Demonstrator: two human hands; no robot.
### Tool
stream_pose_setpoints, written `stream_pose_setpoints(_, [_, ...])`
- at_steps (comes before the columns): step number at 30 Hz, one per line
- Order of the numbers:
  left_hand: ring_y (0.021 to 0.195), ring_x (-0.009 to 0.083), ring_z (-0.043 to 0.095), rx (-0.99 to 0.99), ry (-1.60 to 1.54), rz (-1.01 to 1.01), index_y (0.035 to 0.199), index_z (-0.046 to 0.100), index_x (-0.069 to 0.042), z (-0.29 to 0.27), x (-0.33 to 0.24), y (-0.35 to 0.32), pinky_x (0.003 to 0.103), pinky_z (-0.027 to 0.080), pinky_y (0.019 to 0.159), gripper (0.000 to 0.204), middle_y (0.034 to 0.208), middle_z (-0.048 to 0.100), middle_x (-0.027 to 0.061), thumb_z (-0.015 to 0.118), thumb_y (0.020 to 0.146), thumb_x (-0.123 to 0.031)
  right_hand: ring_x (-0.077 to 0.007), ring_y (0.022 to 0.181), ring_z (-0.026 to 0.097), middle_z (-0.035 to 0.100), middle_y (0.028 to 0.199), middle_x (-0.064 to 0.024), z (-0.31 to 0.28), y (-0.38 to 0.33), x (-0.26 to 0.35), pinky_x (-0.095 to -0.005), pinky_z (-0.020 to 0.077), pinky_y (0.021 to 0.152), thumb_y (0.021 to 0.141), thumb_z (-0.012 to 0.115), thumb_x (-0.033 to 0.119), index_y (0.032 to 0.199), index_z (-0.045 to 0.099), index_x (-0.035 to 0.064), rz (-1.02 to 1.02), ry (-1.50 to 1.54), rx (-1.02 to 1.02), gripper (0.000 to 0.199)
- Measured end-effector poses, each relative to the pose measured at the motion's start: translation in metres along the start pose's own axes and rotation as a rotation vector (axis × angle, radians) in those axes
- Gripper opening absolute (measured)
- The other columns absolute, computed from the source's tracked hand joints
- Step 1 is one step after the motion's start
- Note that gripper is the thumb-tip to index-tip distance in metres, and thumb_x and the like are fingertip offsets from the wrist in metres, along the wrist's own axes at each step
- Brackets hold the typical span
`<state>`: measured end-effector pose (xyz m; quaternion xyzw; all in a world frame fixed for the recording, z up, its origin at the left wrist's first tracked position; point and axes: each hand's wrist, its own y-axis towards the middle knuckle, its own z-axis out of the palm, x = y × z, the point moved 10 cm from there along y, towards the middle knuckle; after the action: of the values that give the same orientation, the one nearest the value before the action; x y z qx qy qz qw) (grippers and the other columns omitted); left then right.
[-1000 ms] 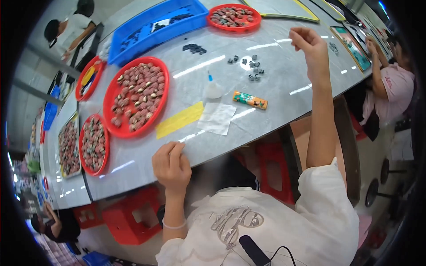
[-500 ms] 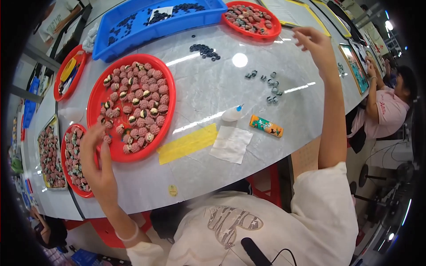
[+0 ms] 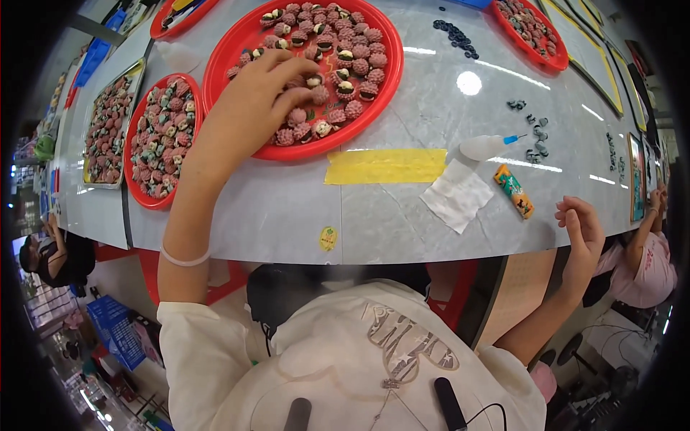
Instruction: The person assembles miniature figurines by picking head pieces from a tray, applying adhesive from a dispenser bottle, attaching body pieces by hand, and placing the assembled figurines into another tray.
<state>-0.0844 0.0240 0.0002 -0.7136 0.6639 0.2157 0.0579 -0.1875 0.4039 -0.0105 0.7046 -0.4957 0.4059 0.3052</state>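
Note:
My left hand (image 3: 255, 104) reaches into a big round red tray (image 3: 381, 86) full of small pink shell-like pieces (image 3: 345, 54), some with dark and white centres. Its fingertips lie on the pieces near the tray's middle; whether one is pinched is hidden. My right hand (image 3: 582, 230) hovers at the table's near edge on the right, fingers half curled, thumb close to the forefinger. I cannot tell if anything small is in it. The nearest thing to it is a small orange and green tube (image 3: 516, 190).
A yellow strip (image 3: 384, 167), a white tissue (image 3: 456, 194), a white squeeze bottle with a blue tip (image 3: 489, 147) and small dark pieces (image 3: 535, 133) lie on the grey table. More red trays (image 3: 154, 140) (image 3: 528, 25) hold pink pieces. A co-worker (image 3: 643, 262) sits at the right.
My left hand has risen from the table's near edge into the big red tray. My right hand has drawn back from the far side to the near edge. The view has swung left and closer.

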Motion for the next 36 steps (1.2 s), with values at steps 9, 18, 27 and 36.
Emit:
stream_pose_setpoints(9, [0.075,0.0172,0.050,0.021,-0.269,-0.165,0.087,0.054,-0.004,-0.004,0.019,-0.009,0.028,0.040,0.067,0.016,0.081,0.052,0.0066,0.058,0.074,-0.013,-0.0110,0.075,0.050,0.056,0.082,-0.0058,0.021,0.002,0.014,-0.0226,0.0386,0.069,0.082,0.049,0.010,0.093,0.054,-0.0029,-0.061,0.043,-0.006,0.018])
stream_pose_setpoints(18, [0.075,0.0171,0.053,0.063,-0.354,-0.193,0.087,0.053,-0.002,0.007,0.020,-0.002,0.027,0.042,0.067,0.015,0.077,0.054,0.0074,0.055,0.075,-0.011,-0.0117,0.075,0.053,0.057,0.080,-0.0070,0.043,0.009,0.024,-0.0223,0.0406,0.070,0.081,0.050,0.006,0.091,0.055,-0.0041,-0.078,0.075,0.020,0.015])
stream_pose_setpoints(27, [0.077,0.0190,0.054,0.005,-0.260,-0.013,0.091,0.052,-0.003,0.008,0.009,-0.005,0.028,0.042,0.070,0.016,0.086,0.053,0.0078,0.050,0.076,-0.006,-0.0112,0.076,0.051,0.056,0.082,-0.0063,0.064,0.014,0.030,-0.0227,0.0389,0.071,0.081,0.050,0.008,0.093,0.054,-0.0032,-0.094,0.135,0.014,0.017])
stream_pose_setpoints(36, [0.079,0.0227,0.055,0.026,-0.009,-0.063,0.090,0.052,-0.001,0.003,-0.016,0.004,0.031,0.043,0.069,0.015,0.085,0.057,0.0104,0.051,0.076,-0.008,-0.0127,0.084,0.049,0.055,0.089,-0.0051,0.093,0.022,0.055,-0.0230,0.0352,0.077,0.071,0.055,0.004,0.096,0.054,-0.0013,-0.244,0.138,0.055,0.025])
